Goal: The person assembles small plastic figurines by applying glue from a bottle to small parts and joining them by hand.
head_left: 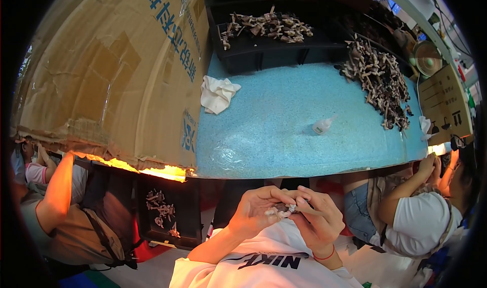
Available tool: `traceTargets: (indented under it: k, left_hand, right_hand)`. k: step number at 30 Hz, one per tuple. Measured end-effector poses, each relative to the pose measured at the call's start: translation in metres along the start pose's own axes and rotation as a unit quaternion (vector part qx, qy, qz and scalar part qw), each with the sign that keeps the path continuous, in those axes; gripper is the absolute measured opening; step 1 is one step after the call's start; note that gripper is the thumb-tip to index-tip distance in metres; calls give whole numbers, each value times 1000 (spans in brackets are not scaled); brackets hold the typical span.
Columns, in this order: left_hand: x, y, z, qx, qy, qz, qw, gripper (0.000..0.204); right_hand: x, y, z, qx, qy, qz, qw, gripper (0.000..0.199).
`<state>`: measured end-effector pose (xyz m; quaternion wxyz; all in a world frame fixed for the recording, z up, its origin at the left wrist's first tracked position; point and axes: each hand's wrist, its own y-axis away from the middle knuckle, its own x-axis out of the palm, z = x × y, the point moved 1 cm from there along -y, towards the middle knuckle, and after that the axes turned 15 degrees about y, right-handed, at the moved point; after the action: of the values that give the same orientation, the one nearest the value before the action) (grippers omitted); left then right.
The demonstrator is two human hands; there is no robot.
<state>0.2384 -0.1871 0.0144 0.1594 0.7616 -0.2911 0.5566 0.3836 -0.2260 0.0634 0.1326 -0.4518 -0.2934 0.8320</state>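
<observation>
we see the left hand and right hand pinching a small pale piece just short of the table; a slackened pinch could, we judge, drop it.

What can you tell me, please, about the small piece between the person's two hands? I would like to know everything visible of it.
The small piece looks pale and knobbly, with a greyish part near its middle; it may be plastic, but this is unsure. The fingers of the left hand and the right hand hold it up in front of the white shirt, off the blue table. The fingers partly cover it, so its full outline cannot be told.
</observation>
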Motion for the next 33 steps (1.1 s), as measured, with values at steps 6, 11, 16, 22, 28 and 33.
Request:
traceTargets:
  k: [6, 11, 16, 22, 28, 33]
  left_hand:
    - [0, 0, 1, -45, 113, -52, 991, 28]
    - [2, 0, 5, -50, 211, -61, 974, 30]
    - [4, -2, 8, -69, 285, -79, 953, 34]
    - [1, -3, 9, -72, 317, -73, 943, 42]
    - [2, -5, 10, -84, 374, -61, 922, 41]
    - [0, -4, 11, -52, 358, -30, 932, 38]
  right_hand:
    - [-1, -4, 5, 5, 55, 20, 998, 36]
    - [-2, -10, 8, -4, 72, 38, 997, 35]
    - [-8, -16, 7, -2, 80, 75, 994, 38]
    - [-8, -17, 1, 5, 35, 100, 994, 46]
    - [-6, -16, 1, 24, 17, 97, 995, 46]
    - [-4, -17, 1, 21, 9, 96, 995, 43]
